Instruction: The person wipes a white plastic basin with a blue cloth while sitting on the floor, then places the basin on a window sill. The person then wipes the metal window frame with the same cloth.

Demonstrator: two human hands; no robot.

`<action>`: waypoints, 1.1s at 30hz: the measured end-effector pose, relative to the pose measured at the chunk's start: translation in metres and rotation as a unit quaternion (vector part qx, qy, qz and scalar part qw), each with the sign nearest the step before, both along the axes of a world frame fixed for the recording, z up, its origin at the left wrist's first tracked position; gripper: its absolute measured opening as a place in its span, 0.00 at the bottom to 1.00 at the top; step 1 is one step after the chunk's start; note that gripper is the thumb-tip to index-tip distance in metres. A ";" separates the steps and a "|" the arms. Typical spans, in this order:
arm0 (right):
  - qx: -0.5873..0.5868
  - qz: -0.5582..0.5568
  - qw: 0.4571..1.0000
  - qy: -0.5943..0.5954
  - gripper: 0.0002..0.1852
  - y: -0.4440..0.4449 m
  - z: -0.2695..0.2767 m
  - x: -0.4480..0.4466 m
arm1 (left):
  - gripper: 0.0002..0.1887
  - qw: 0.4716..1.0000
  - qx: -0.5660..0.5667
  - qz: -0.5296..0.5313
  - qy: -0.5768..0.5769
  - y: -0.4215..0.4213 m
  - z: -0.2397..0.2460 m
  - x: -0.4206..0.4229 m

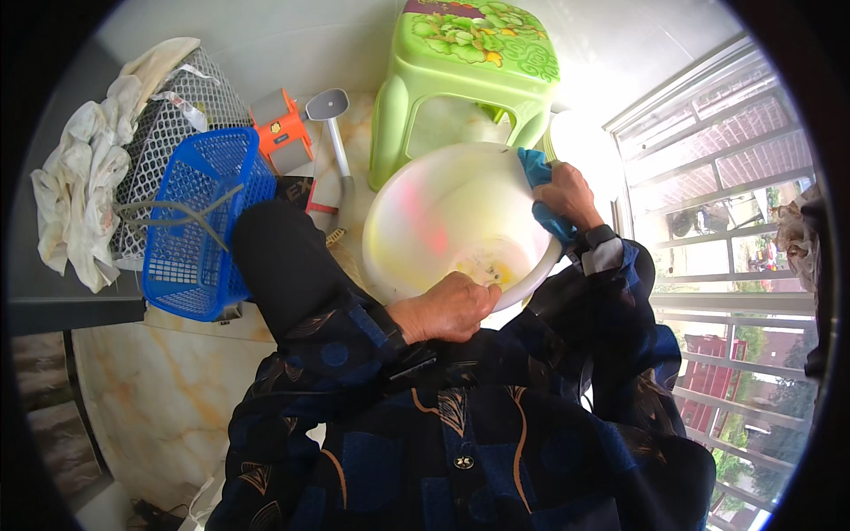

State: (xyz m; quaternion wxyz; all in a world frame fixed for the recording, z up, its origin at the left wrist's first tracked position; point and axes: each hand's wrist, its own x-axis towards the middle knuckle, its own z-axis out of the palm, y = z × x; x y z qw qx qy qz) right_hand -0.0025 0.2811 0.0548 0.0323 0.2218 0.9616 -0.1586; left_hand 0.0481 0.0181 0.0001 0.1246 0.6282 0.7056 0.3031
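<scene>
A large white plastic basin (pixel 412 206), with pink and yellow tints inside, leans tilted between the person's knees. My left hand (pixel 448 306) grips its near rim, fingers curled over the edge. At the basin's right rim, my right hand (pixel 568 196) holds a blue cloth (pixel 534 169) against the rim; part of the cloth hangs below the fingers. Small dark specks and a yellow patch show on the basin's inner surface near my left hand.
A green plastic stool (pixel 398 99) stands behind the basin. To the left are a blue plastic basket (pixel 199 265), a mesh-covered box (pixel 219 86) with pale gloves (pixel 86 179), an orange-and-grey device (pixel 282 133) and a grey-headed tool (pixel 327 105). A barred window (pixel 724 232) lies right.
</scene>
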 end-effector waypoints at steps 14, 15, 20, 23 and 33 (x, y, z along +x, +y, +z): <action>-0.119 0.031 0.983 0.136 0.17 0.038 -0.047 0.068 | 0.07 0.981 0.024 0.144 0.125 -0.011 -0.012 -0.034; -0.123 0.011 0.982 0.143 0.17 0.037 -0.052 0.069 | 0.07 0.980 0.025 0.151 0.124 -0.012 -0.012 -0.036; -0.158 -0.035 0.978 0.131 0.16 0.030 -0.068 0.074 | 0.06 0.974 -0.011 0.205 0.093 -0.024 -0.015 -0.042; -0.154 -0.013 0.982 0.107 0.15 0.029 -0.074 0.070 | 0.06 0.965 -0.034 0.236 0.107 -0.030 -0.022 -0.047; -0.475 -0.046 0.870 0.126 0.04 0.046 -0.097 0.069 | 0.26 0.875 -0.012 0.483 -0.032 -0.036 -0.047 -0.051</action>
